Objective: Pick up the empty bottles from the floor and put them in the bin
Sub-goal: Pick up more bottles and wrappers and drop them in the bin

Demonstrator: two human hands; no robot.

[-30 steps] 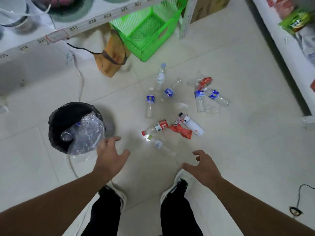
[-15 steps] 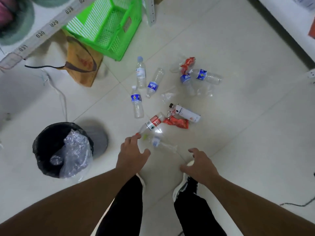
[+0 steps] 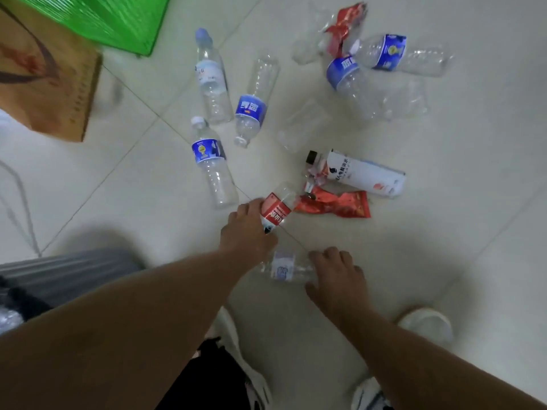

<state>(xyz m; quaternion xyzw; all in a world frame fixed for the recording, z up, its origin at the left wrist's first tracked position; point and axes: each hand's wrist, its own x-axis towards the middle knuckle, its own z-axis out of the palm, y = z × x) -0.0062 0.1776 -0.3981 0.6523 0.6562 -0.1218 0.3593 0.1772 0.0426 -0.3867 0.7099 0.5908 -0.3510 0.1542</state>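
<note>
While both hands are down among the bottles, two grabs are being set up at once. L hand [image 3: 247,229] is laid over the neck end of the red-label bottle [image 3: 276,210], fingers bent over it; whether they're fully wrapped round can't be told from above. R hand [image 3: 336,275] is placed at the end of the clear bottle [image 3: 282,269] just below, fingers curved onto it, grip likewise not confirmed. Both bottles lie flat on the floor [image 3: 444,261], near the shoes.

To do it well, imo: each bottle should be caught round the body, not the slick neck, and squeezed lightly, since thin empty plastic is likely to dent and skid. The red wrapper [image 3: 337,205] touching the red-label bottle should be left behind or shaken off.

Containers: the bin [image 3: 68,273] is seen only partly at the left edge, grey wall w/ black liner; some crinkled clear plastic is glimpsed inside, otherwise contents hidden. The green crate [image 3: 118,22] at top left is blurred, contents not visible. About ten more bottles are spread farther out, so plenty is left
</note>
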